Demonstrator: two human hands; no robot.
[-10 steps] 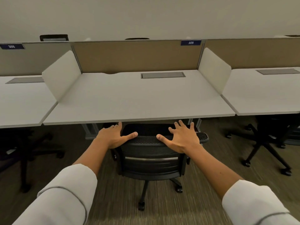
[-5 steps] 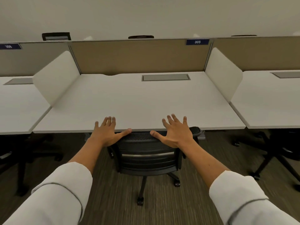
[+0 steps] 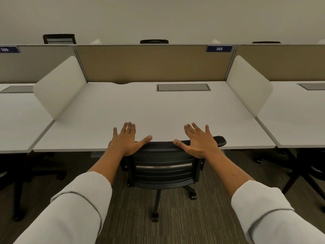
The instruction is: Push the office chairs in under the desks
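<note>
White laminate worktop (image 3: 158, 110) bare across middle; open passage above it between two white rounded side screens (image 3: 60, 87) (image 3: 249, 85). Tan fabric back panel (image 3: 154, 64) closes far edge. Black mesh-backed office chair (image 3: 163, 166) blocks knee gap under front edge, backrest top touching edge. Striped grey-brown carpet (image 3: 133, 217) open either side of chair base. Dark neighbouring chair (image 3: 302, 173) under right worktop.

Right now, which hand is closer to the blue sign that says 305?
The right hand. It rests on the right part of the chair back's top, more nearly below the 305 sign. The left hand rests on the left part, farther off.
</note>
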